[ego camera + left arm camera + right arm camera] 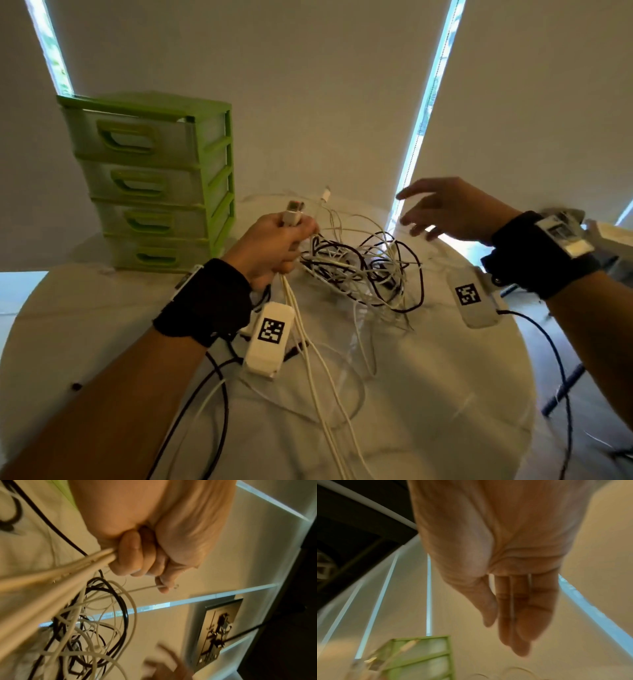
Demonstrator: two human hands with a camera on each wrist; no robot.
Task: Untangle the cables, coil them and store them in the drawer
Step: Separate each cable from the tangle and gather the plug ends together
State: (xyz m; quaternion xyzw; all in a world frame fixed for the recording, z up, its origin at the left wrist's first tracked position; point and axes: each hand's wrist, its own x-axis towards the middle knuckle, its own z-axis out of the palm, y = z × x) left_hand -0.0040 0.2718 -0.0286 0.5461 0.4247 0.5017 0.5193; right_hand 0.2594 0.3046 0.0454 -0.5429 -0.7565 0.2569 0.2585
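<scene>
A tangle of white and black cables (363, 270) lies in the middle of the round white table (445, 394). My left hand (277, 246) grips a bundle of white cables (301, 329), with their plug ends (294, 212) sticking up above the fist. In the left wrist view the curled fingers (133, 561) clamp the white cables (51, 582), and the tangle (89, 635) hangs below. My right hand (445, 212) hovers above the right side of the tangle with straight fingers (520, 615), holding nothing. The green drawer unit (150, 178) stands at the back left with all drawers closed.
White tagged camera boxes (270, 335) hang under both wrists with black leads (555, 377) trailing off the table. Loose white cable ends run toward the near table edge. The table's right edge drops to a dark floor. Pale blinds hang behind.
</scene>
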